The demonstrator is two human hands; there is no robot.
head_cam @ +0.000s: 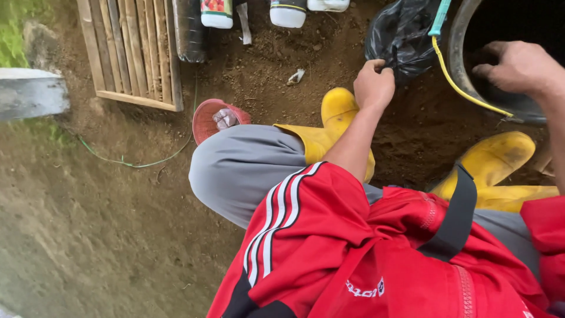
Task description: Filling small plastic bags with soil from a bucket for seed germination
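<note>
While pinched — black bag [406, 35] between fingers [376, 66]

a wooden slat frame [132, 50] lies on the soil at upper left. white bottles [288, 12] stand along the top edge. a pink dish [207, 121] sits near a green string [135, 164]. yellow boots [338, 115] rest on bare dirt.
</note>
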